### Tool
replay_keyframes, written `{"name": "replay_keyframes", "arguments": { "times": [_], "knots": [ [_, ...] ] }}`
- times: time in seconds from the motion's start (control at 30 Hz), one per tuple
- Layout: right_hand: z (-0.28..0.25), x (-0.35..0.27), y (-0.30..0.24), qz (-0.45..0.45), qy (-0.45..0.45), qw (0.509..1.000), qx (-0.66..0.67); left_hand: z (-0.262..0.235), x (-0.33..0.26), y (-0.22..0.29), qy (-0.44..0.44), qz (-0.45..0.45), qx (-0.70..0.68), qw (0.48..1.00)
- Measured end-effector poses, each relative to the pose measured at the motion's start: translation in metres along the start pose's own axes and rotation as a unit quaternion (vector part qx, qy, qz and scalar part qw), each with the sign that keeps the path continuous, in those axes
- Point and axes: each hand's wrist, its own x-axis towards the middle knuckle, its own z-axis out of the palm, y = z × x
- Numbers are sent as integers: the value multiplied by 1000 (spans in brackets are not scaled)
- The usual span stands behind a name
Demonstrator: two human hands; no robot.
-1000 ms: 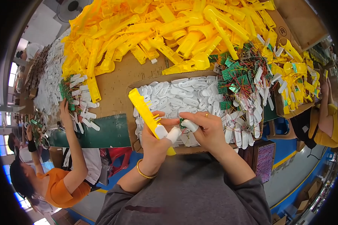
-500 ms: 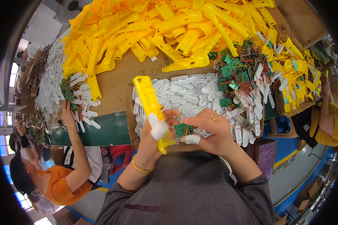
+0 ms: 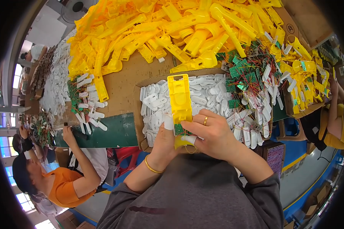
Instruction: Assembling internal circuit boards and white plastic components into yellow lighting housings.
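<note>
Left hand (image 3: 163,147): your fingers grip the yellow housing (image 3: 180,99).
Right hand (image 3: 217,135): you pinch the green circuit board (image 3: 178,129).
Fitting: board against housing, seating unclear.

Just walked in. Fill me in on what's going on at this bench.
A person's left hand is holding a yellow plastic housing upright in view, hollow side showing. Their right hand has a small green circuit board at the housing's lower end. Both hands are at the near side of a cardboard box of white plastic parts. More yellow housings lie heaped beyond. At the left, a co-worker in orange is also at the bench.
</note>
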Motion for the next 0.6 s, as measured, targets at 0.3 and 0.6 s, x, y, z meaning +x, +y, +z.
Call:
{"name": "replay_keyframes", "arguments": {
  "times": [0.3,0.6],
  "knots": [
    [14,-22,4,2,24,999,-41,22,-2,10,15,91,307,947],
    [4,-13,13,210,40,905,368,23,1,18,-49,103,243,963]
  ]
}}
